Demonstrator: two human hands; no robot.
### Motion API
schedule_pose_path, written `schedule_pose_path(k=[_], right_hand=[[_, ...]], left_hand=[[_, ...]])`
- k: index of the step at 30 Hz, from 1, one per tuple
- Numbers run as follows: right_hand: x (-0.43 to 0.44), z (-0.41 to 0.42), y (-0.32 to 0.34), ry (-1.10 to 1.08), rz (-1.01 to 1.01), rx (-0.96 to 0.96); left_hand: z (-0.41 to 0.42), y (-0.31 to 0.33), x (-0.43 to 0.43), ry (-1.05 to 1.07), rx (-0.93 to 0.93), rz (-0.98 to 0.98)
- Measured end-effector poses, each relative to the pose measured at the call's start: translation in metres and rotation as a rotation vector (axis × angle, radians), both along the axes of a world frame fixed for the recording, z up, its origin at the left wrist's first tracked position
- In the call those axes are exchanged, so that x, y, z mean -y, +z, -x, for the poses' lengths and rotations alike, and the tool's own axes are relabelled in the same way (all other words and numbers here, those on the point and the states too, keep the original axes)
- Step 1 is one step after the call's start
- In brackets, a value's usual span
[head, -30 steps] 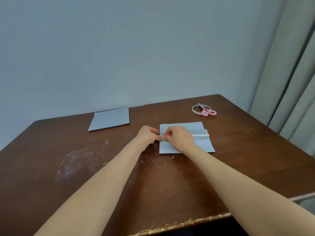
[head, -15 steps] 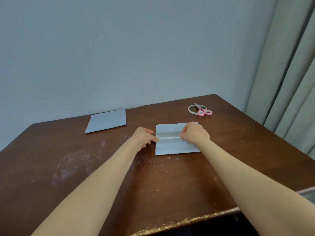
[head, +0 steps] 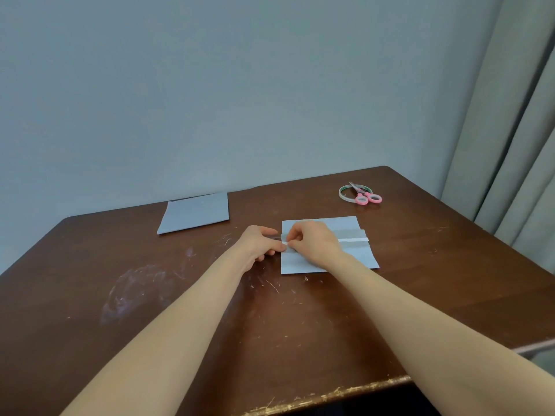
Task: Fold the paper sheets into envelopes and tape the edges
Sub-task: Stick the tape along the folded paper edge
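Observation:
A folded light-blue paper sheet point(head: 357, 256) lies flat on the brown table point(head: 420, 295), right of centre. A strip of tape point(head: 353, 240) runs left to right along its middle seam. My left hand point(head: 259, 244) sits just off the sheet's left edge and pinches the tape's overhanging end. My right hand point(head: 312, 244) rests on the left part of the sheet, its curled fingertips pinching the tape beside my left fingers. It hides the sheet's left middle.
A second folded blue sheet point(head: 195, 213) lies at the back left. A tape roll point(head: 345, 194) and pink-handled scissors point(head: 367, 198) sit together at the back right. A curtain point(head: 516, 145) hangs at the right. The table's chipped front edge point(head: 330, 397) is close to me.
My right hand slid right along the taped seam, then came back to the sheet's left end. My left hand stayed at the left edge.

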State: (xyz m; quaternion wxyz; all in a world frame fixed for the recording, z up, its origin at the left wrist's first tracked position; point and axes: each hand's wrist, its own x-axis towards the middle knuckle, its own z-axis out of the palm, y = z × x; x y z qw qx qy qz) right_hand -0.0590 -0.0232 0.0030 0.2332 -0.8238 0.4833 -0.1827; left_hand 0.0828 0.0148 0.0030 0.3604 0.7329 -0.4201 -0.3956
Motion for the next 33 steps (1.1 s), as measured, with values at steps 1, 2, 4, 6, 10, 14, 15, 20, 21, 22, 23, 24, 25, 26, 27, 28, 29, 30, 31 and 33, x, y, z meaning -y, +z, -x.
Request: schedule_pose_path(k=[1, 2, 4, 6, 10, 14, 15, 20, 21, 22, 23, 24, 25, 26, 27, 28, 29, 30, 31, 33], right_hand=[[0.0004, -0.0001, -0.0001, -0.004, 0.010, -0.005], [0.0007, -0.0002, -0.0002, -0.005, 0.018, -0.010], [0.0012, 0.0000, -0.0004, -0.001, 0.037, -0.025], [0.0014, 0.0000, -0.0006, 0.001, 0.063, -0.041], [0.0000, -0.0016, 0.0001, 0.008, 0.124, -0.079], [-0.0011, -0.0027, 0.0003, 0.030, 0.200, -0.146], [-0.0012, -0.0028, 0.0001, 0.037, 0.210, -0.161], [-0.0029, -0.0030, 0.0011, 0.071, 0.254, -0.222], [-0.0032, -0.0031, 0.0011, 0.072, 0.262, -0.225], [-0.0036, -0.0030, 0.0010, 0.072, 0.269, -0.225], [-0.0038, -0.0028, 0.0009, 0.071, 0.272, -0.224], [-0.0038, -0.0026, 0.0007, 0.072, 0.274, -0.224], [-0.0038, -0.0022, 0.0009, 0.075, 0.273, -0.224], [-0.0039, -0.0016, 0.0012, 0.080, 0.269, -0.224], [-0.0040, -0.0012, 0.0016, 0.082, 0.261, -0.220], [-0.0039, -0.0008, 0.0020, 0.081, 0.251, -0.211], [-0.0040, -0.0003, 0.0023, 0.078, 0.244, -0.198], [-0.0041, -0.0002, 0.0024, 0.075, 0.240, -0.185], [-0.0044, -0.0003, 0.0024, 0.072, 0.237, -0.175], [-0.0045, -0.0008, 0.0018, 0.070, 0.227, -0.162]], left_hand=[[-0.0008, -0.0002, 0.0000, -0.002, -0.002, -0.001], [-0.0018, -0.0003, 0.0001, -0.002, -0.006, 0.000], [-0.0036, -0.0011, 0.0004, 0.001, -0.018, -0.002], [-0.0047, -0.0020, 0.0007, 0.005, -0.025, -0.004], [-0.0061, -0.0040, 0.0021, 0.020, -0.044, -0.001], [-0.0069, -0.0043, 0.0030, 0.026, -0.061, -0.002], [-0.0069, -0.0042, 0.0029, 0.027, -0.062, -0.004], [-0.0047, -0.0030, 0.0019, 0.021, -0.051, 0.003], [-0.0045, -0.0027, 0.0016, 0.021, -0.047, 0.006], [-0.0043, -0.0026, 0.0017, 0.022, -0.044, 0.009], [-0.0041, -0.0025, 0.0014, 0.022, -0.038, 0.010], [-0.0038, -0.0024, 0.0013, 0.023, -0.032, 0.010], [-0.0033, -0.0024, 0.0012, 0.025, -0.029, 0.011], [-0.0031, -0.0024, 0.0009, 0.028, -0.028, 0.012], [-0.0030, -0.0025, 0.0007, 0.030, -0.027, 0.015], [-0.0030, -0.0025, 0.0006, 0.032, -0.025, 0.016], [-0.0029, -0.0023, 0.0004, 0.032, -0.022, 0.016], [-0.0027, -0.0023, 0.0003, 0.031, -0.022, 0.016], [-0.0023, -0.0021, 0.0002, 0.031, -0.022, 0.016], [-0.0014, -0.0012, -0.0002, 0.037, -0.016, 0.016]])
